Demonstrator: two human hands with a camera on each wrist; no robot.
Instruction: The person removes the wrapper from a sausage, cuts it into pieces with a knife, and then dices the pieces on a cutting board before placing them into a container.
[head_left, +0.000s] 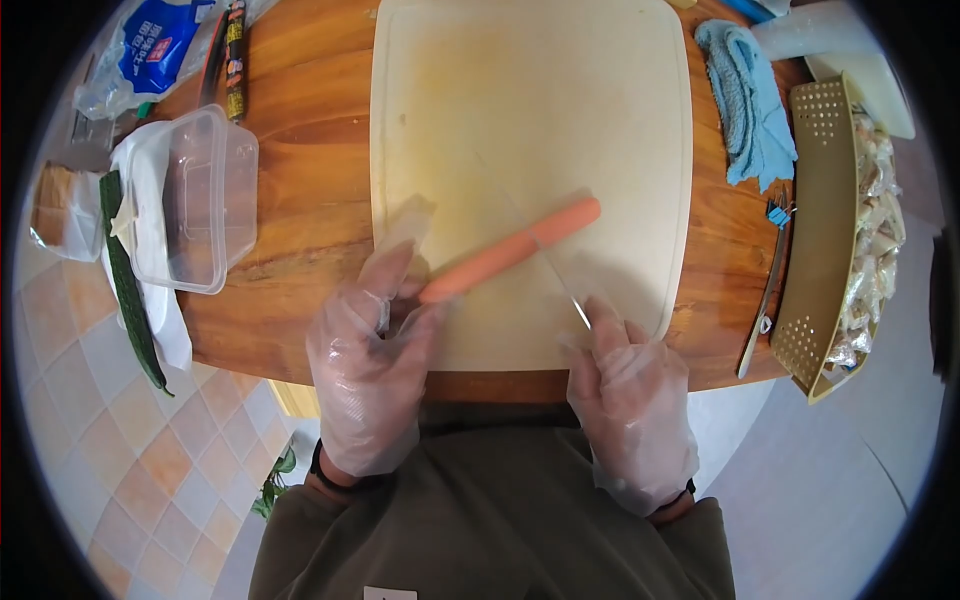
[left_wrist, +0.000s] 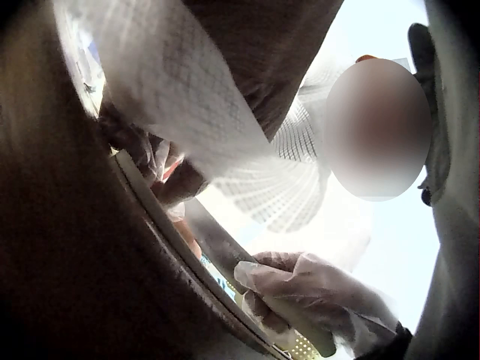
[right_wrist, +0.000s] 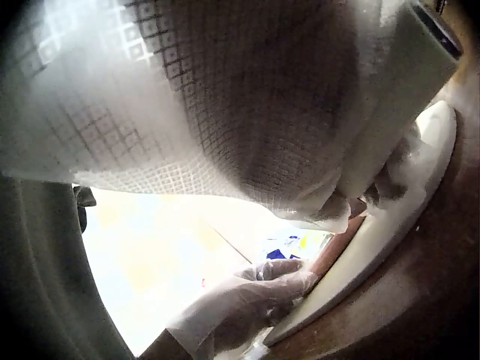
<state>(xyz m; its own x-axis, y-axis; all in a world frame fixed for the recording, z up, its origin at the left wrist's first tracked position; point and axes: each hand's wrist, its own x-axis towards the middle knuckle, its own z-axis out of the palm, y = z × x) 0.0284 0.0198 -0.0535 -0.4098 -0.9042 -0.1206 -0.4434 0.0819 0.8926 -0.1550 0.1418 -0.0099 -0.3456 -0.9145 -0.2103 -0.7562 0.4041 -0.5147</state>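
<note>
A peeled carrot (head_left: 490,262) lies slantwise over the white cutting board (head_left: 530,100). My left hand (head_left: 370,365), in a clear plastic glove, holds the carrot's near left end between thumb and fingers. The right hand (head_left: 637,405), gloved too, grips a knife (head_left: 572,298) by its handle. Its blade crosses the carrot right of the middle and points away to the upper left. In the left wrist view the pale knife handle (left_wrist: 304,324) sticks out behind the right hand. The right wrist view shows the left fingers at the carrot (right_wrist: 339,246).
At left are a clear plastic box (head_left: 215,200), a cucumber (head_left: 130,280) and a blue-and-white bag (head_left: 160,45). On the right stand a blue cloth (head_left: 745,105) and a perforated basket (head_left: 815,250) with wrapped pieces. A thin metal tool (head_left: 763,300) lies beside the basket.
</note>
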